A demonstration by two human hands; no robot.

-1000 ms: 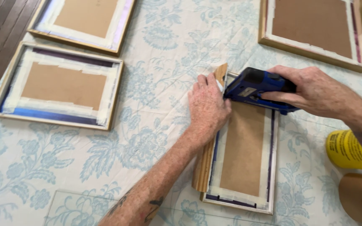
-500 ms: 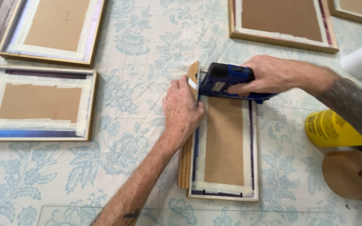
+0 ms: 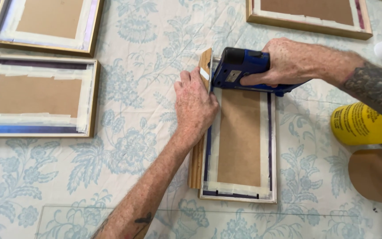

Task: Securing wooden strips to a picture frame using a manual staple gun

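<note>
The right hand (image 3: 295, 62), clenched on the blue stapler (image 3: 244, 71), is now pressing nearer the frame's (image 3: 239, 146) far-left corner. The left hand (image 3: 195, 104) is still lying flat, fingers released, steadying the wooden strip (image 3: 196, 163).

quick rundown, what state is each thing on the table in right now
left hand: flat, pressing on the wood strip
right hand: gripping the blue staple gun
blue staple gun: nose down at the frame's top corner
wood strip: lying against the frame's left edge
frame: face down, backing taped
brown tape roll: lying flat
yellow can: on its side
</note>
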